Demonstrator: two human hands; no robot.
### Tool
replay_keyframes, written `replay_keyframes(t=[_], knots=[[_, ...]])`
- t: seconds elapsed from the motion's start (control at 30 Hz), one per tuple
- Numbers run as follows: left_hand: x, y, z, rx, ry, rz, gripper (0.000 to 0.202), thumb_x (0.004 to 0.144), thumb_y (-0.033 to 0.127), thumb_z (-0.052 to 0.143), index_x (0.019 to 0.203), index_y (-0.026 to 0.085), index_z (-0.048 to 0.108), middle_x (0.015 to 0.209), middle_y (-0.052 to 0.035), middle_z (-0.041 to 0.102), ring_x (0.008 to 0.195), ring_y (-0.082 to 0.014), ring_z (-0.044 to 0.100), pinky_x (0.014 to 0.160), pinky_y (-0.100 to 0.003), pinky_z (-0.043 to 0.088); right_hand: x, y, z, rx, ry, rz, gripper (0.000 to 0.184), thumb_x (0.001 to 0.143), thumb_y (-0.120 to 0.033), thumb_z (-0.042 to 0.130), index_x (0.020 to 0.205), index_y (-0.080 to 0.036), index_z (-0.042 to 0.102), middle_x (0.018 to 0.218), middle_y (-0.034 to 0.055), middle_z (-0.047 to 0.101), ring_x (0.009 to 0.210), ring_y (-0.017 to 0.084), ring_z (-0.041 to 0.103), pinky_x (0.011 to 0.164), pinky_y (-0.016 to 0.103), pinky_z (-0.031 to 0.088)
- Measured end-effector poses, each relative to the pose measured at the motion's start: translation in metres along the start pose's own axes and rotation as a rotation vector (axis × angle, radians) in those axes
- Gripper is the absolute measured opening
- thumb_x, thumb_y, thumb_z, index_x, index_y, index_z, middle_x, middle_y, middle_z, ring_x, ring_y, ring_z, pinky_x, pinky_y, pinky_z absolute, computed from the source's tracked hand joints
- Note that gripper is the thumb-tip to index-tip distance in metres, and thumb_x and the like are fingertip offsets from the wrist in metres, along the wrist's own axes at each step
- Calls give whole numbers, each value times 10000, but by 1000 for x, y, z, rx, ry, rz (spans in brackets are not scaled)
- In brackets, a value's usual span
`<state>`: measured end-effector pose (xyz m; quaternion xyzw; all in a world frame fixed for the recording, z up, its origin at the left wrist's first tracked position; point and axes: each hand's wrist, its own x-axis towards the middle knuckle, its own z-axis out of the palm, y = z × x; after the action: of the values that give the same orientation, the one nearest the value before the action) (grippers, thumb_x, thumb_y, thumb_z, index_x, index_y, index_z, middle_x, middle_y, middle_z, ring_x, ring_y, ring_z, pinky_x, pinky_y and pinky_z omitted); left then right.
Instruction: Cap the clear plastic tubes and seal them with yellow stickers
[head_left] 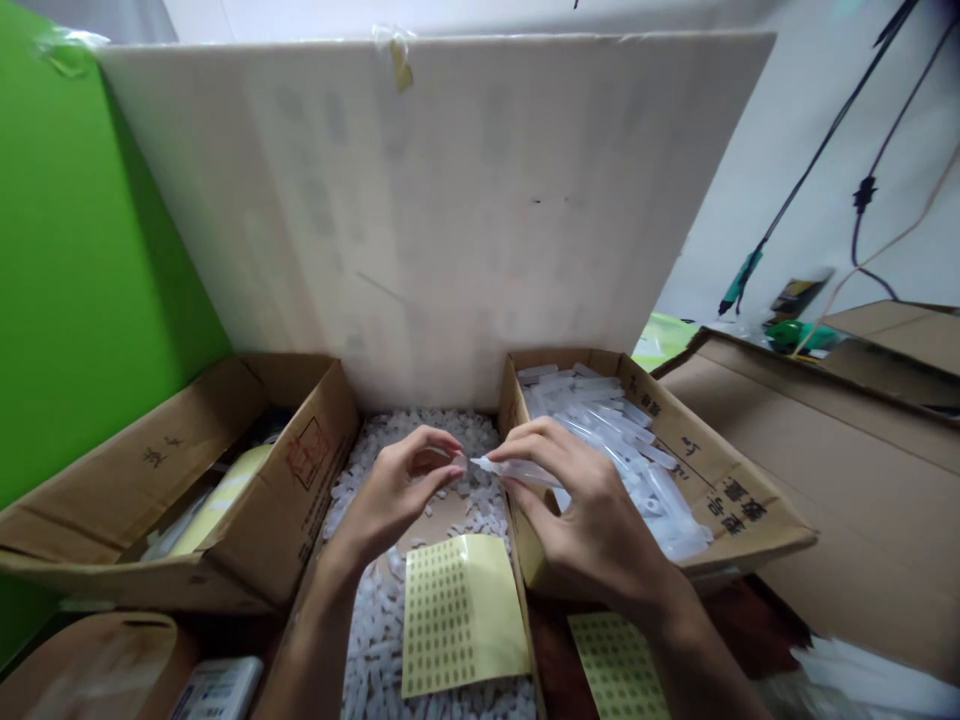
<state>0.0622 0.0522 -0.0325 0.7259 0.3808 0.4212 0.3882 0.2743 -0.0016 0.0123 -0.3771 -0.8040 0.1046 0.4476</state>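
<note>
My right hand (577, 490) pinches a translucent plastic tube (531, 472) whose narrow nozzle points left. Facing it, my left hand (405, 480) is closed, with thumb and fingertips around a small whitish cap (460, 463). A slight gap separates the nozzle tip from the cap. Below both hands, many small white plastic caps (367, 640) fill a shallow cardboard tray. A yellow sheet of small oval stickers (465, 615) lies over them. Close beside my right hand, a cardboard box (750, 510) holds a heap of similar translucent tubes (667, 495).
Another cardboard box (270, 520) with yellow sheets inside stands at the left. A second sticker sheet (619, 665) lies under my right forearm. The white board (450, 200) rises behind, a green panel (90, 250) at left. Cables (817, 150) hang at right.
</note>
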Motion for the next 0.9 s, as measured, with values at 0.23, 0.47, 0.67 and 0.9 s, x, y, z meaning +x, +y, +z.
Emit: replay_keyframes(t=[0.23, 0.47, 0.67, 0.9], knots=[[-10, 29, 0, -150, 57, 169, 110, 872, 246, 764, 949, 168, 755, 928, -54, 761, 882, -154, 708, 814, -228, 560, 0, -2, 1, 86, -28, -16, 198, 909, -32, 581, 1006, -196, 633, 1004, 51, 664, 958, 181, 648, 829, 310, 523], [-9, 38, 19, -175, 167, 346, 82, 854, 166, 782, 919, 196, 743, 931, -36, 765, 890, -161, 721, 825, -246, 574, -1, -4, 2, 195, 130, 109, 32, 938, -236, 678, 927, -208, 687, 851, 22, 705, 785, 160, 696, 710, 265, 551], [-13, 46, 27, -91, 233, 495, 330, 804, 176, 833, 1099, 245, 703, 1040, -22, 753, 962, -161, 707, 885, -261, 573, -6, -4, -4, 432, 103, 397, 249, 954, -423, 663, 872, -189, 637, 598, -39, 587, 372, 67, 444, 344, 195, 324], [-12, 49, 19, -42, 27, 176, 337, 1016, 356, 549, 777, 156, 676, 620, 3, 667, 545, -96, 623, 520, -179, 487, -3, -2, -7, 220, 82, 271, 186, 923, -379, 717, 914, -200, 668, 798, 22, 686, 711, 157, 671, 609, 251, 534]])
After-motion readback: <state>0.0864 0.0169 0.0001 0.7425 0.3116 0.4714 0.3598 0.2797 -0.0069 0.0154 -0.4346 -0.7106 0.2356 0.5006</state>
